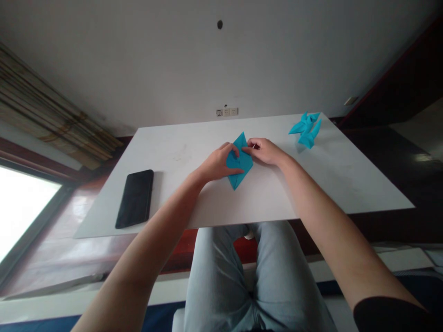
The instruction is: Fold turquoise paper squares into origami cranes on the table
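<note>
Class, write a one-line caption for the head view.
Left hand and right hand touch folded blue paper at a white table.

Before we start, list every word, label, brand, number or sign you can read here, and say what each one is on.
No readable text anywhere in the picture.
Blue folded paper between the hands: only creases and edges visible.
Blue paper shapes: no writing visible.
Black phone: no lettering visible on its dark face.
Wall sockets: any markings are too small to read.
</note>
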A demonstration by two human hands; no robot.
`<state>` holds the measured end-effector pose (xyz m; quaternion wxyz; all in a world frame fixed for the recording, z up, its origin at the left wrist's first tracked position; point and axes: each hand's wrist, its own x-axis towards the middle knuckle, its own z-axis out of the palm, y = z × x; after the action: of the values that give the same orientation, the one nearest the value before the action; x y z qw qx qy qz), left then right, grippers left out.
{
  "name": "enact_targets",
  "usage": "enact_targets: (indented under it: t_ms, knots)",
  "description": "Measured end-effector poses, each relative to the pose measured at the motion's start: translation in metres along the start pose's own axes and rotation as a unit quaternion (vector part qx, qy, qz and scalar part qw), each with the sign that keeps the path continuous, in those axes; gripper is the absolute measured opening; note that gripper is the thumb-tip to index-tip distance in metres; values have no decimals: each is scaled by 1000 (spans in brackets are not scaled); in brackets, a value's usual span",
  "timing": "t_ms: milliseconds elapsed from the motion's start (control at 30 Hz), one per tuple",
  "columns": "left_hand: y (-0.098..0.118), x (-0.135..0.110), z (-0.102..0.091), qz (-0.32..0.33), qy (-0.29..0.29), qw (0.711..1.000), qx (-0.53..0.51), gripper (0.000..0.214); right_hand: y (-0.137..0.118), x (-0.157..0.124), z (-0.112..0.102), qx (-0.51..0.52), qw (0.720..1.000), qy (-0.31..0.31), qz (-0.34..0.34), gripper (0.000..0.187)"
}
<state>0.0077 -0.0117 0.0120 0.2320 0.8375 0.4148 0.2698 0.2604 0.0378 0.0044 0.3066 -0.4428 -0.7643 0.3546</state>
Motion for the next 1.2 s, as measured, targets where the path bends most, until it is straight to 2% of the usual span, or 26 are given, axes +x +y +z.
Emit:
enact_targets:
  t_ms: [233,367,433,533,633,733,800,867,967,1033,1100,1200]
  knots:
    - [-4,-3,1,7,-8,1000,-14,72,-10,1,-2,-1,994,109,-25,53]
    - [-12,-4,7,15,23,999,-32,91,-5,3,-4,15,985,172,-22,53]
    - [-19,-3,10,9,51,998,-26,97,-3,2,-4,16,983,182,-15,51]
    - [-32,0,14,-1,88,996,-14,103,-4,0,-2,-2,989,145,-19,50]
    - [-41,2,18,-1,108,994,-10,109,-5,-2,-1,-23,994,80,-76,39]
    - [-41,1,17,-12,112,994,-10,108,-3,-3,0,-61,991,26,-114,27]
    - [-36,0,13,-33,97,995,-13,98,1,-3,0,-79,992,5,-103,28]
    - [-29,-1,7,-52,72,996,-21,78,4,-3,1,-82,993,-5,-87,34]
    - [-24,0,0,-48,56,996,-41,44,8,-3,1,-77,993,-18,-83,35]
    - [-24,2,-3,-42,64,996,-47,30,10,-2,1,-66,994,-27,-85,35]
    - [-26,3,-3,-49,81,994,-50,27,10,-2,1,-53,994,-35,-84,39]
    - [-30,4,-1,-61,93,992,-60,36,9,-3,1,-44,995,-47,-82,47]
